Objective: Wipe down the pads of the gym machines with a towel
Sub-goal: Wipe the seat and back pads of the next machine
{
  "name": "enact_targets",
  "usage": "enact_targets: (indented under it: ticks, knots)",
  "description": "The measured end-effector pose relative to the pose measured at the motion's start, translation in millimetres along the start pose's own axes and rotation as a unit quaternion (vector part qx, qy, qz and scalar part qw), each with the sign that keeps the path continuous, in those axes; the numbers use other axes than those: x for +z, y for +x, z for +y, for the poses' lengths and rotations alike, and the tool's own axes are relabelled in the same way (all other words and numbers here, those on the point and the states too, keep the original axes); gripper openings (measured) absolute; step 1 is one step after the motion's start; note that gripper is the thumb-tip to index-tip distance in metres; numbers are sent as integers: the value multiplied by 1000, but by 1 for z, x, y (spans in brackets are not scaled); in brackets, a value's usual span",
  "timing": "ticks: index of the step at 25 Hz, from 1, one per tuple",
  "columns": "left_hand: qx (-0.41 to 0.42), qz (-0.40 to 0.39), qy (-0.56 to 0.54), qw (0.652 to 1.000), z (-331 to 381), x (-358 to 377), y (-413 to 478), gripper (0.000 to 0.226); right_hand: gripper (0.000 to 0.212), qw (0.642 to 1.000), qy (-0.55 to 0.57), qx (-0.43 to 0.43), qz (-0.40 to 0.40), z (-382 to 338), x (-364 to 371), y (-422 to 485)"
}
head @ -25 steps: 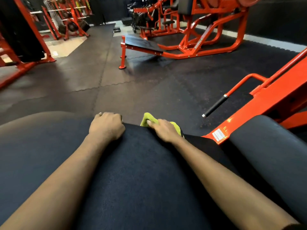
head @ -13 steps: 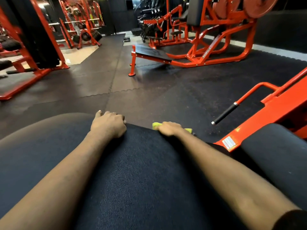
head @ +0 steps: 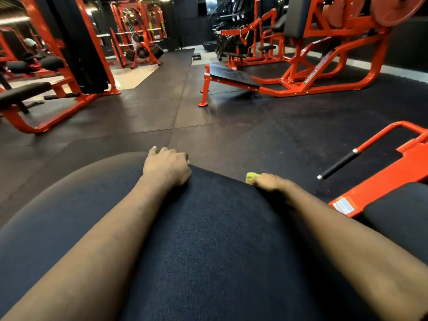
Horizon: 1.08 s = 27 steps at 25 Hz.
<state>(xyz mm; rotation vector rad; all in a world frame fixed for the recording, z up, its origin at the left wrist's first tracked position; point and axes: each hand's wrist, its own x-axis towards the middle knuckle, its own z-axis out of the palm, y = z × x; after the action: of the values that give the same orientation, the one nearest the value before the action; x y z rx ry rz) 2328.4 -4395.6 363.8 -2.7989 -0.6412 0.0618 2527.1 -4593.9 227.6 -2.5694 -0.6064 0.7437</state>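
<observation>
While the left hand (head: pixel 165 167) curls over the far edge of the pad (head: pixel 208 228), the right hand (head: pixel 269 183) grips the towel (head: pixel 250 177) further right, the pad's length running down-frame.

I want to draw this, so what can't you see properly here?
Head view:
- The pad: cut off by the bottom edge.
- The towel: mostly hidden by the right hand and the pad's far edge.
- The left hand: fingertips hidden over the pad's edge.
- The far plates: too small and blurred to count.
</observation>
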Motion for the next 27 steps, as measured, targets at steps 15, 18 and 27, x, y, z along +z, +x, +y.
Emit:
enact_targets:
  ticks: [15, 18, 27]
  knots:
    - [-64, 10, -87, 994, -73, -30, -53, 41, 58, 994, 74, -86, -1, -85, 10, 0]
    - [-80, 7, -116, 990, -97, -31, -69, 36, 48, 987, 32, -160, -5, -186, 11, -28]
    - [-102, 3, -151, 983, -128, -27, -104, 28, 61, 951, 215, -212, 68, -112, 31, -31]
